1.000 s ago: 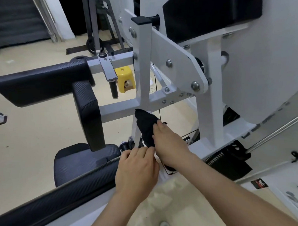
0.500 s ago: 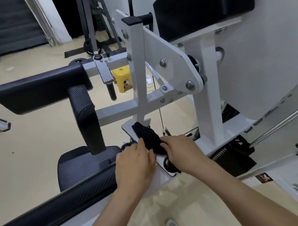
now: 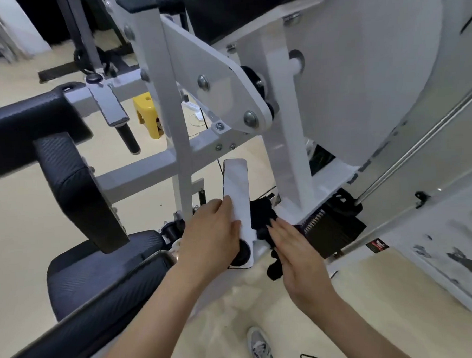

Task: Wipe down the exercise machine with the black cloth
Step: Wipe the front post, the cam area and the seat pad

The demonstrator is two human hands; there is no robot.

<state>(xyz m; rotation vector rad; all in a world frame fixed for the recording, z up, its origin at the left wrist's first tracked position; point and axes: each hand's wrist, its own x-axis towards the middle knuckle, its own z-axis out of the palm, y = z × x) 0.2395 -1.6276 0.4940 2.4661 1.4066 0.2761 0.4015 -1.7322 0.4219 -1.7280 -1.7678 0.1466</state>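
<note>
The white exercise machine (image 3: 177,105) fills the view, with black pads on the left. A flat white lever plate (image 3: 236,184) slants up from a black pivot knob low in the frame. My left hand (image 3: 213,234) grips this plate's lower left edge, thumb lying on its face. The black cloth (image 3: 259,218) is bunched against the plate's right side, by the base of the white upright (image 3: 288,155). My right hand (image 3: 294,246) presses on the cloth with straight fingers. One end of the cloth hangs below my palm.
A black seat pad (image 3: 98,263) and a black arm pad (image 3: 78,191) sit to the left. A black weight stack (image 3: 334,228) and a steel guide rod (image 3: 417,144) stand to the right. A yellow stool (image 3: 147,115) is on the beige floor behind. My shoe (image 3: 260,348) shows below.
The cloth and my right hand slid off the plate's top face, down to its right side. My left hand moved onto the plate's left edge. The view shifted closer.
</note>
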